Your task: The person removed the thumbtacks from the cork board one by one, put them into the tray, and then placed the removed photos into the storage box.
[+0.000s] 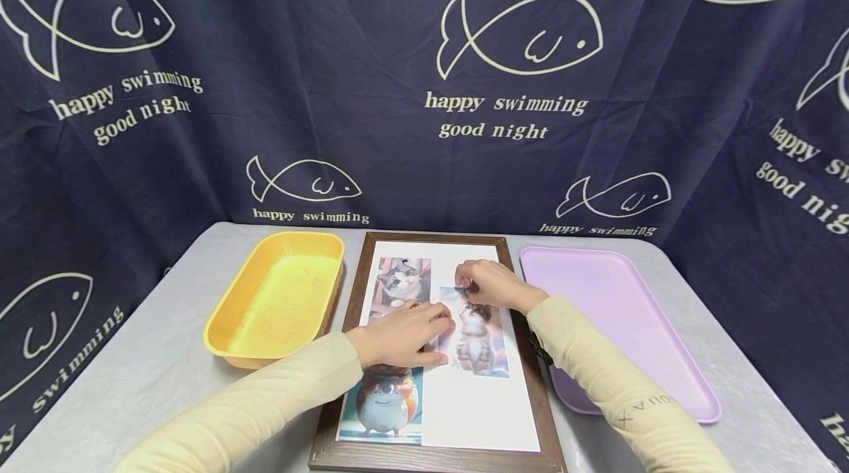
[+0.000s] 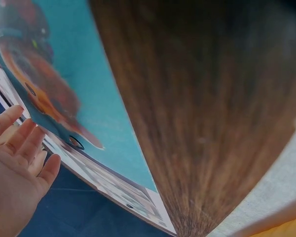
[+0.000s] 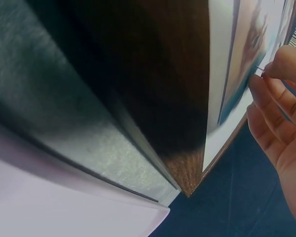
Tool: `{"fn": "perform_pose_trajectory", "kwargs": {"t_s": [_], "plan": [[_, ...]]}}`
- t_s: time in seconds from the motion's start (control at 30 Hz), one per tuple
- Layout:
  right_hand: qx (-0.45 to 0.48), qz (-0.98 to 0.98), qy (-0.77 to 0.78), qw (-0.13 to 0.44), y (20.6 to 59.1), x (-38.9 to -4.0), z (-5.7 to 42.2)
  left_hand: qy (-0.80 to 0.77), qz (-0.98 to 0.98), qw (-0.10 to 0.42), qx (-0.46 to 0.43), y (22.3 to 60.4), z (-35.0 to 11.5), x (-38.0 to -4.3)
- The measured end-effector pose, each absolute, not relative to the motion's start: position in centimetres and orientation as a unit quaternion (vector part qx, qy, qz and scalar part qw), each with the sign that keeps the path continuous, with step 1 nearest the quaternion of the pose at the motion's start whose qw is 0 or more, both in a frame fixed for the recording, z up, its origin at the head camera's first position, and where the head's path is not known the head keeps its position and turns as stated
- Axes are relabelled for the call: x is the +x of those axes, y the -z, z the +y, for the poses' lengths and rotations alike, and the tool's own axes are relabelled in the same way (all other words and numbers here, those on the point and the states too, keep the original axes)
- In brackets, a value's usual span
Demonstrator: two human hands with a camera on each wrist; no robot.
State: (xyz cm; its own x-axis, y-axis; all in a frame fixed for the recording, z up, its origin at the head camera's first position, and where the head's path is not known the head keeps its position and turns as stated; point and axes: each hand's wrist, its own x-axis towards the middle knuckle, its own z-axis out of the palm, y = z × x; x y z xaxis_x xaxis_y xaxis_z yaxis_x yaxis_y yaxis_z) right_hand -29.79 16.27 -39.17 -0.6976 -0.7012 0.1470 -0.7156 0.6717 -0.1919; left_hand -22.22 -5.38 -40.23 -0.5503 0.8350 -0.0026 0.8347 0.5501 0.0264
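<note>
On the twelve-o'clock curtain (image 1: 404, 82) we read "happy swimming good night"; below sits the brown frame (image 1: 438, 459); at four, the right sleeve (image 1: 613, 373) (lettering half-legible). The kitten picture (image 1: 472, 351) lies toward the frame's three o'clock: the left hand (image 1: 403, 333) is loosely spread beside it, the right hand (image 1: 494, 286) pinches its top edge.

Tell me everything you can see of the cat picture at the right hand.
The picture is a thin, tall, paper-like rectangle: an upright brown-and-white cat, pale in front, against soft blue and pinkish tones. It lies on the white board inside the brown frame, right of the other pictures. The right hand partly hides its top and pinches what looks like a pin. The left hand is at its left edge; whether it presses is unclear.
</note>
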Motion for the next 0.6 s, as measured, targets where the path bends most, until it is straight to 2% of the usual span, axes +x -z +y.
{"fn": "perform_pose_trajectory", "kwargs": {"t_s": [0.6], "plan": [[0.368, -0.921, -0.125, 0.028, 37.9, -29.6, 17.0, -0.009, 0.88, 0.003, 0.475, 40.3, -5.4, -22.1]]}}
